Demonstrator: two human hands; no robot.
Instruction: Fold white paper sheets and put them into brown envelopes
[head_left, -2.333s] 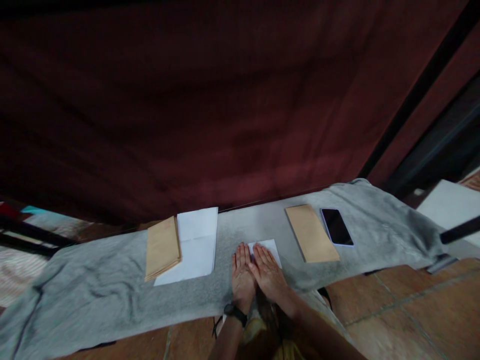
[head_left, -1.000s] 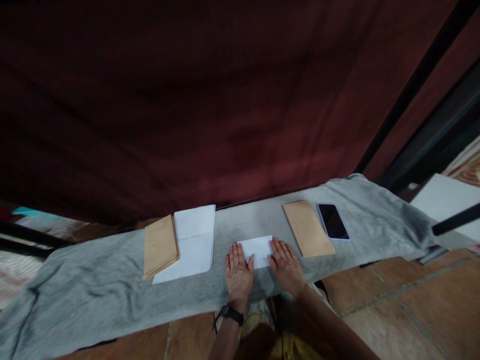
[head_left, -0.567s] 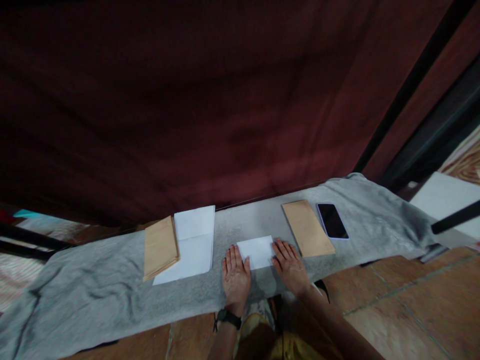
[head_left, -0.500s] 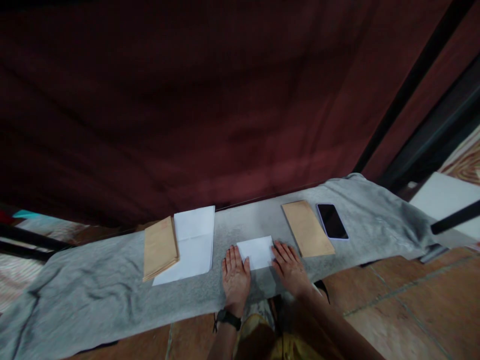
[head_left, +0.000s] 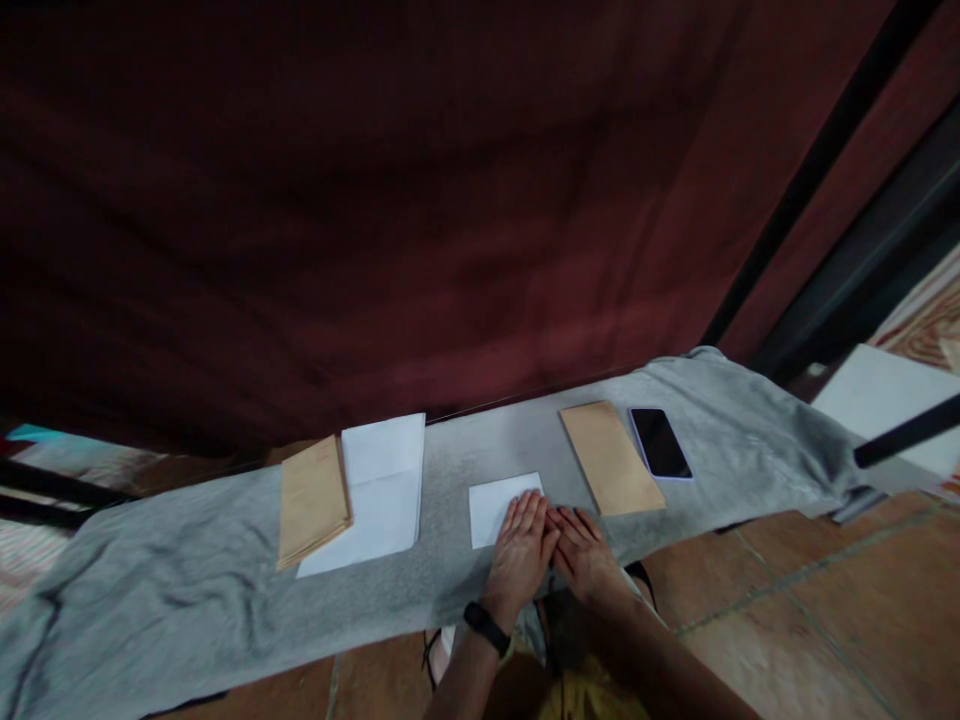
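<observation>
A folded sheet of white paper point(head_left: 489, 503) lies flat on the grey cloth point(head_left: 450, 570) in front of me. My left hand point(head_left: 522, 545) rests palm down over its right part, fingers stretched out and a dark band on the wrist. Close against it, my right hand point(head_left: 585, 555) lies flat at the paper's right edge, fingers extended. The two hands touch or nearly touch, and they hide the paper's lower right corner. Right of them is a brown envelope point(head_left: 611, 458).
A phone point(head_left: 661, 443) lies beyond the brown envelope. To the left, a stack of brown envelopes point(head_left: 313, 500) overlaps several white sheets point(head_left: 384, 480). A dark red curtain point(head_left: 450, 250) hangs behind the cloth-covered surface; a tiled floor point(head_left: 810, 590) shows below.
My left hand has slid right across the white paper from its left edge to beside my right hand. My right hand has stayed near the right edge.
</observation>
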